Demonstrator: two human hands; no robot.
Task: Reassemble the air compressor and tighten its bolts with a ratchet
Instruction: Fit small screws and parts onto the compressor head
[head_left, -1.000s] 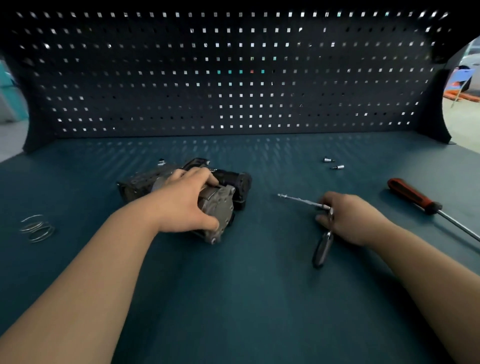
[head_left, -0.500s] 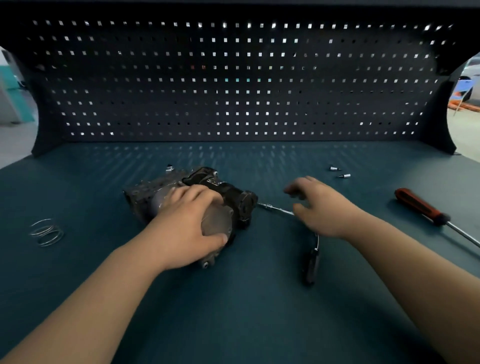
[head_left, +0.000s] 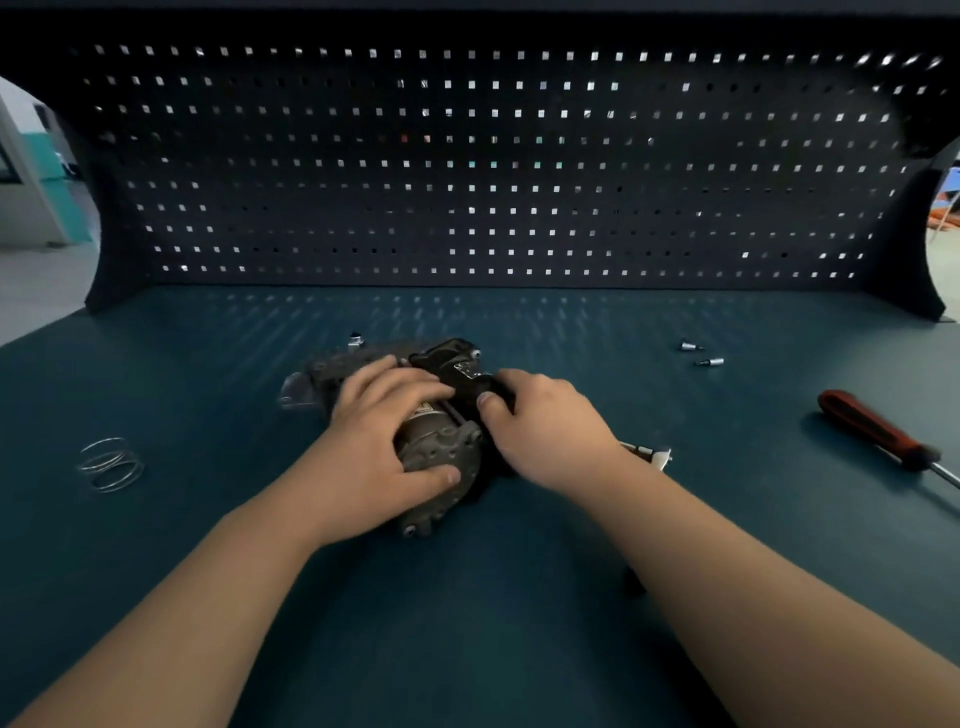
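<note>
bare left hand (head_left: 379, 447) and bare right hand (head_left: 545, 431); forearms (head_left: 208, 597) behind them bare too, thumbnails short, plain.

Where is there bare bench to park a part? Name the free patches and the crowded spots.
Free: the strip between pegboard and compressor; the stretch between spring and left hand; the near bench between the forearms. Crowded: the middle, where it and the right hand hold the compressor, ratchet at the right wrist; bits and screwdriver dot the right.

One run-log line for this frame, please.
left hand grips compressor | right hand grips its black end | screwdriver lies right | no tool held
</note>
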